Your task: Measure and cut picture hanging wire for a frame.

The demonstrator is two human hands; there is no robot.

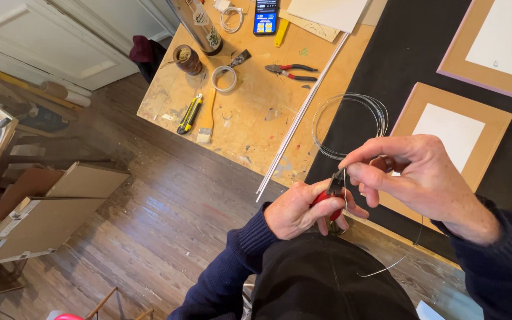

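Note:
My left hand (297, 210) grips small red-handled pliers (331, 192), their dark jaws pointing up. My right hand (422, 178) pinches a thin steel wire (380, 271) right at the jaws; the wire's loose end curves down past my lap. A coil of the same wire (351, 121) lies on the table edge just beyond my hands. Both hands hover over the near edge of the workbench (250, 124), above my dark sweater.
On the wooden bench lie red-handled pliers (291, 72), a yellow utility knife (189, 112), a brush (206, 121), a tape roll (225, 78), a phone (265, 16) and thin white rods (300, 112). Brown frames (451, 133) rest on black cloth (398, 53). Boards (54, 207) stand on the wooden floor, left.

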